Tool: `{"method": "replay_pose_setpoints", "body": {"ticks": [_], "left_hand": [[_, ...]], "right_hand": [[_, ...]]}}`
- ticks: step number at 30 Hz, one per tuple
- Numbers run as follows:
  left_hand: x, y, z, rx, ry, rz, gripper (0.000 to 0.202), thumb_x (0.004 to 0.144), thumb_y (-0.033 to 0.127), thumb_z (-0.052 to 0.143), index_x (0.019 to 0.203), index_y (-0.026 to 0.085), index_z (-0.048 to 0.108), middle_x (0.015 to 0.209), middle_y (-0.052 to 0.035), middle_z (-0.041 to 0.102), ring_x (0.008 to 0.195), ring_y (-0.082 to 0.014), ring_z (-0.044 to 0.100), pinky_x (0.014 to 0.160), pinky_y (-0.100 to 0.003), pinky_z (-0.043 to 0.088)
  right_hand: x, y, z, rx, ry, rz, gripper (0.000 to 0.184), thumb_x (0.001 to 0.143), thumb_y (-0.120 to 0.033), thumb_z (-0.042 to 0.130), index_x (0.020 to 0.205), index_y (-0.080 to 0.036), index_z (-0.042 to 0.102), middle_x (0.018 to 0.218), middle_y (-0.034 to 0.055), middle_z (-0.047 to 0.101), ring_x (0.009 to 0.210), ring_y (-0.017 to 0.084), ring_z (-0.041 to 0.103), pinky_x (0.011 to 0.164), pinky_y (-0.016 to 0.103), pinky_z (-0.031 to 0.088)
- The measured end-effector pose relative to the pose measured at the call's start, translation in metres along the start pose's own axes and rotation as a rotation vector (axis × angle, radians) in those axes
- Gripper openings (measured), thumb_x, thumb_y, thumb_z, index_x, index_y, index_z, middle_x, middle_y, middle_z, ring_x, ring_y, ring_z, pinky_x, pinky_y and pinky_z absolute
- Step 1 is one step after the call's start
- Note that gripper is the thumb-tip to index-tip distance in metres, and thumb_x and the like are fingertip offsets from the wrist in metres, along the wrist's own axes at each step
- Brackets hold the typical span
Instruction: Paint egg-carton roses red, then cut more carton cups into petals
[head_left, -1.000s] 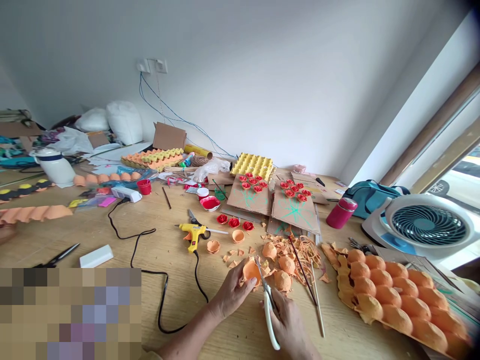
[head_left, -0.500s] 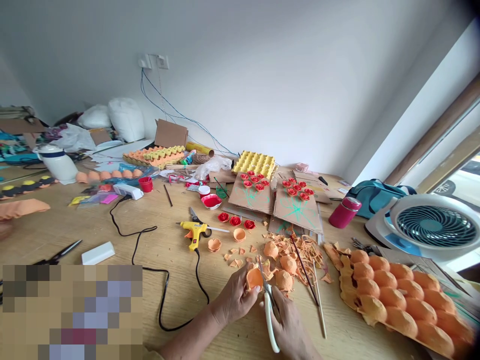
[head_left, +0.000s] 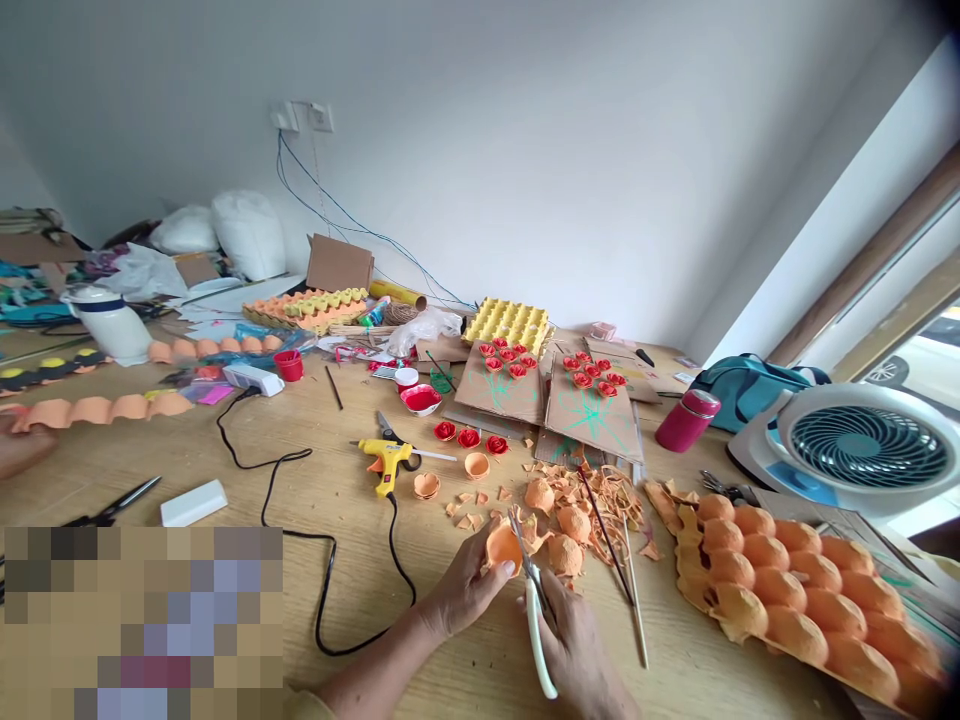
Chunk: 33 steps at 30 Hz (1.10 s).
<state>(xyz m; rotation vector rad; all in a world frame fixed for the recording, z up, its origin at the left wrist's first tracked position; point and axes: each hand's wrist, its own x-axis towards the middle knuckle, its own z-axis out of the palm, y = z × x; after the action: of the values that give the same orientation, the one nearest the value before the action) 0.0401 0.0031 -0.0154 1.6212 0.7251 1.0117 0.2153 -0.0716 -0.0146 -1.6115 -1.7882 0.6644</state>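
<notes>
My left hand [head_left: 461, 590] pinches a small orange egg-carton cup [head_left: 502, 547] just above the wooden table [head_left: 360, 620]. In my right hand [head_left: 581, 655] are white-handled scissors [head_left: 534, 610], their blades pointing up at the cup's right edge. Orange paper scraps and more cut cups [head_left: 566, 520] lie just beyond my hands. Two thin wooden sticks [head_left: 630, 585] rest to the right of the scissors.
An orange egg tray [head_left: 787, 590] lies at the right, a white fan [head_left: 855, 450] and a red bottle [head_left: 684, 420] behind it. A yellow glue gun [head_left: 386, 462] with a black cord sits left of centre. Cardboard panels with red paper roses [head_left: 555, 395] stand behind. Another person's hand [head_left: 22, 450] shows at far left.
The cup and my left hand have shifted slightly against the scissors' blades. At far left the orange carton strip has been stretched out longer across the table.
</notes>
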Motion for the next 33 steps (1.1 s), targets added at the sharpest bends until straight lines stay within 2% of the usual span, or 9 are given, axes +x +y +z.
{"method": "replay_pose_setpoints", "body": {"ticks": [11,17,21,23,26,29,33], "left_hand": [[0.000,0.015,-0.002,-0.032,0.036,-0.050,0.049,0.092,0.038,0.055,0.137,0.018,0.060,0.142,-0.0119,0.064,0.138,-0.0324,0.052,0.118,-0.051,0.039],[0.000,0.025,-0.003,-0.050,0.122,-0.092,0.049,0.093,0.039,0.054,0.137,0.020,0.061,0.133,-0.0100,0.070,0.133,-0.0311,0.056,0.111,-0.049,0.046],[0.000,0.028,-0.003,-0.044,0.099,-0.048,0.045,0.091,0.041,0.058,0.132,0.023,0.066,0.132,-0.0088,0.070,0.129,-0.0318,0.058,0.109,-0.047,0.048],[0.000,0.026,-0.003,-0.064,0.083,-0.081,0.046,0.091,0.043,0.059,0.132,0.024,0.066,0.130,-0.0088,0.071,0.123,-0.0315,0.061,0.101,-0.044,0.053],[-0.001,0.017,-0.003,-0.137,0.058,-0.208,0.054,0.091,0.046,0.058,0.138,0.020,0.059,0.120,-0.0098,0.074,0.106,-0.0278,0.068,0.082,-0.037,0.058],[-0.003,0.006,-0.003,-0.190,0.052,-0.307,0.064,0.090,0.048,0.058,0.146,0.016,0.050,0.113,-0.0094,0.074,0.096,-0.0239,0.069,0.078,-0.034,0.056],[-0.003,0.001,-0.004,-0.186,0.091,-0.359,0.075,0.089,0.048,0.060,0.153,0.016,0.039,0.136,-0.0137,0.064,0.106,-0.0261,0.067,0.083,-0.035,0.057]], "right_hand": [[-0.001,0.001,-0.001,-0.022,-0.005,-0.041,0.033,0.098,-0.047,0.045,0.078,-0.021,0.052,0.064,-0.0033,0.055,0.057,0.013,0.046,0.055,0.024,0.035],[0.000,0.005,0.002,-0.018,0.027,-0.038,0.037,0.098,-0.047,0.048,0.071,-0.021,0.051,0.060,-0.0036,0.052,0.054,0.012,0.041,0.053,0.025,0.033],[0.001,0.007,0.003,0.006,0.027,-0.034,0.037,0.098,-0.046,0.047,0.072,-0.020,0.053,0.062,-0.0029,0.053,0.056,0.012,0.042,0.054,0.025,0.034],[0.001,0.006,0.003,0.023,0.023,-0.027,0.036,0.098,-0.046,0.047,0.073,-0.020,0.052,0.062,-0.0030,0.053,0.057,0.012,0.042,0.055,0.025,0.035],[0.002,0.006,0.004,0.049,0.008,-0.007,0.036,0.097,-0.045,0.047,0.072,-0.020,0.049,0.062,-0.0043,0.047,0.058,0.012,0.040,0.056,0.024,0.033],[0.003,0.006,0.004,0.078,-0.014,0.008,0.036,0.098,-0.046,0.046,0.072,-0.021,0.045,0.063,-0.0054,0.042,0.059,0.012,0.037,0.055,0.024,0.031],[0.003,0.007,0.002,0.105,-0.015,0.021,0.036,0.098,-0.046,0.046,0.072,-0.021,0.042,0.065,-0.0054,0.039,0.061,0.012,0.034,0.056,0.024,0.029]]}}
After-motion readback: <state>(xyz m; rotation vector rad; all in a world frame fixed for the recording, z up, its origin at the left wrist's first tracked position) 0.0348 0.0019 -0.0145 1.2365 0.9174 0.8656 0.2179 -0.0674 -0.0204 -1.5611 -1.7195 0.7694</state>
